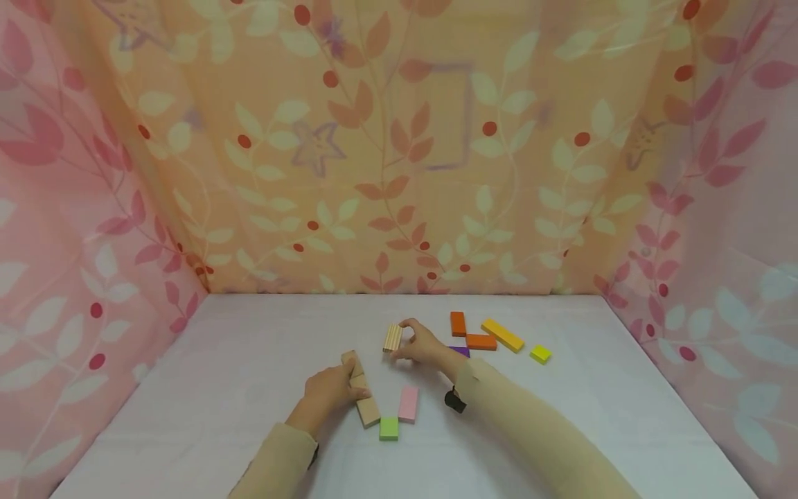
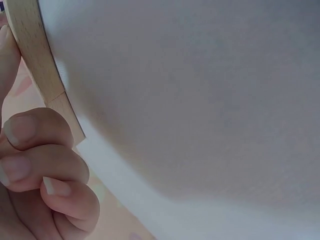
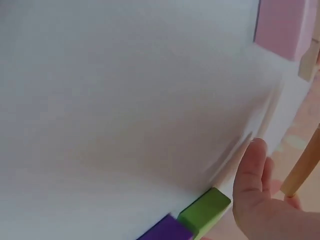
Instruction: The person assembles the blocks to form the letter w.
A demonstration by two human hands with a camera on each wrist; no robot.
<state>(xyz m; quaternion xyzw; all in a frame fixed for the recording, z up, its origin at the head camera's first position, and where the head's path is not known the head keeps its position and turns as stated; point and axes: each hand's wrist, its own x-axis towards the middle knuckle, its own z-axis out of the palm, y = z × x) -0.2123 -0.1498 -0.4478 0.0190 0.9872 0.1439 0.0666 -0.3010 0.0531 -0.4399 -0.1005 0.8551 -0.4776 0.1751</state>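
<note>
My left hand (image 1: 330, 386) lies along a slanting row of plain wooden blocks (image 1: 368, 412), its thumb and fingers gripping them. The left wrist view has its curled fingers (image 2: 47, 145) beside two of these wooden blocks (image 2: 35, 45) set end to end. Between thumb and fingers, my right hand (image 1: 426, 345) holds a pale ridged wooden block (image 1: 393, 337) upright, just beyond the row. In the right wrist view, part of that wooden block (image 3: 304, 165) appears past the thumb (image 3: 252, 162).
A light green block (image 1: 389, 429) and a pink block (image 1: 408, 404) continue from the row's near end. Right of the right hand lie a purple block (image 1: 460, 351), two orange blocks (image 1: 481, 342), a long yellow-orange block (image 1: 502, 335) and a small yellow block (image 1: 540, 354). Another green block (image 3: 205, 212) touches the purple one.
</note>
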